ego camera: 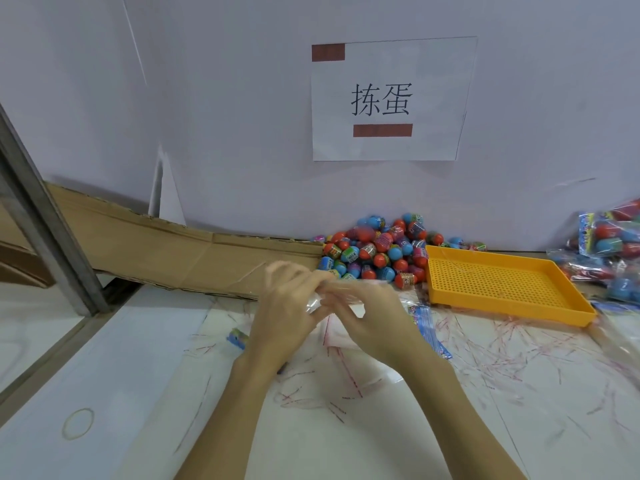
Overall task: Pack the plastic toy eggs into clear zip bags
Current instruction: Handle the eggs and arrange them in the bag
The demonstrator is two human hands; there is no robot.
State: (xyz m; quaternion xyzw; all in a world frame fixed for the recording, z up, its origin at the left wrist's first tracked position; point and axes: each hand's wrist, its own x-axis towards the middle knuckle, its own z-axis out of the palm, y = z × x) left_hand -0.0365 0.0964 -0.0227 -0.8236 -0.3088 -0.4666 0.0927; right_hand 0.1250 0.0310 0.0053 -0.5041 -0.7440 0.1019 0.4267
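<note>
both hands meet above the counter [104, 358]: left hand [284, 317] and right hand [374, 320] pinch a clear bag [317, 301]. it looks thin, limp and slippery, best worked apart at its mouth. eggs [377, 252] are piled by the wall, light, hard, apt to roll.

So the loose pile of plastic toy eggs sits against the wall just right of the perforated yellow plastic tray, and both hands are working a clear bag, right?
Not quite. The head view shows the loose pile of plastic toy eggs against the wall just left of the perforated yellow plastic tray, not right. Both hands, left and right, are indeed working a clear bag.
</note>
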